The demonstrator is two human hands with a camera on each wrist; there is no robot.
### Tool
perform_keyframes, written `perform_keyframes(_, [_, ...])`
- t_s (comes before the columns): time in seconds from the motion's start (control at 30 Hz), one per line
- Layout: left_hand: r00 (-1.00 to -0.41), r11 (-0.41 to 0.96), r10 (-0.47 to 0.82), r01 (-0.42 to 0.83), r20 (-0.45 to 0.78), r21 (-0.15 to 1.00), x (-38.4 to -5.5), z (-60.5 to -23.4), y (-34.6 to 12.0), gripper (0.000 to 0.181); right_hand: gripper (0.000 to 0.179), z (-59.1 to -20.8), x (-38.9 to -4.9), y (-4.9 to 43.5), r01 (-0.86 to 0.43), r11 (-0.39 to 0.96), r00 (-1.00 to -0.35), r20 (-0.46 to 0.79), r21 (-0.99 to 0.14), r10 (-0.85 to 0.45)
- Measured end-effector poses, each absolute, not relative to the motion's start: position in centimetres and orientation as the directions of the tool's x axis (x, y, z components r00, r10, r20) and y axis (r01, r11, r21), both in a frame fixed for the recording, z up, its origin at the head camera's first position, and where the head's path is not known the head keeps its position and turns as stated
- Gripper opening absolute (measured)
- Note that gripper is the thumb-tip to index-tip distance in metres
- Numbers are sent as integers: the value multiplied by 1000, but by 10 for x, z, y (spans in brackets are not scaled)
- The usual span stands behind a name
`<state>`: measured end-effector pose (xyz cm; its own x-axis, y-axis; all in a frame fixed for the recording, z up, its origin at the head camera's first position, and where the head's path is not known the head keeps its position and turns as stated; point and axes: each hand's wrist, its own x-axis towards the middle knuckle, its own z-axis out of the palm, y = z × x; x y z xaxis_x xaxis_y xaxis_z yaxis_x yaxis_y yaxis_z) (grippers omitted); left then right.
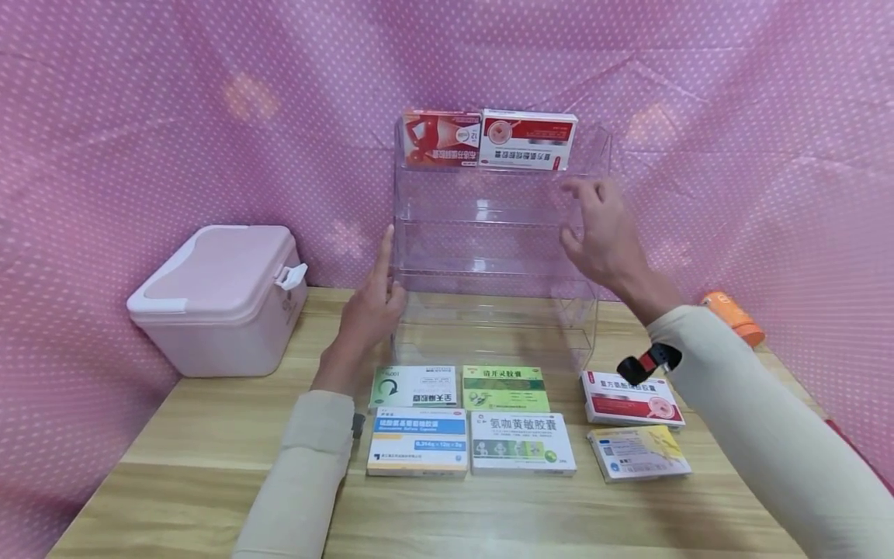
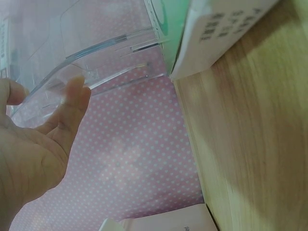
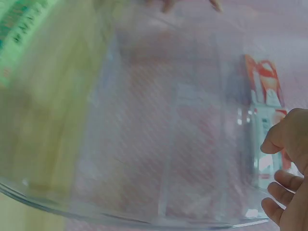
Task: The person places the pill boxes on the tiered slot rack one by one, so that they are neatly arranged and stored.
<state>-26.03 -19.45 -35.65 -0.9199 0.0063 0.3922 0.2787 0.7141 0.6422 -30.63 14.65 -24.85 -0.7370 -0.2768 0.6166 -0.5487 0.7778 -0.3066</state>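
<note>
A clear plastic tiered rack (image 1: 489, 272) stands on the table. My left hand (image 1: 370, 314) is at its left side panel, index finger extended up along it. In the left wrist view the fingertips lie right at the panel's edge. My right hand (image 1: 604, 233) is raised at the rack's right side, thumb and index finger apart with nothing between them. On the top tier stand a red medicine box (image 1: 441, 140) and a red-and-white medicine box (image 1: 528, 141), side by side, the latter nearest the right hand. Their print is upside down.
Before the rack lie a green-and-white box (image 1: 414, 386), a green box (image 1: 506, 388), a blue-and-white box (image 1: 417, 440) and a white box (image 1: 521, 442). At right are a red-and-white box (image 1: 632, 397) and a yellow-and-white box (image 1: 639, 453). A pink case (image 1: 220, 310) stands left; an orange container (image 1: 733, 318), right.
</note>
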Motion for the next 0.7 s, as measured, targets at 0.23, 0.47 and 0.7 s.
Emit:
perform_keyframes(0.23, [-917, 710, 3, 283, 399, 645, -261, -359, -195, 90, 46, -293, -279, 144, -590, 760, -747, 542, -272, -385])
perform_keyframes(0.47, [-921, 716, 6, 275, 389, 641, -261, -359, -195, 89, 28, -332, -252, 142, -639, 722, -744, 449, -263, -495])
perform_keyframes(0.7, [-919, 725, -1, 271, 395, 633, -261, -357, -196, 89, 12, -365, -229, 137, -696, 674, -709, 388, -248, -589])
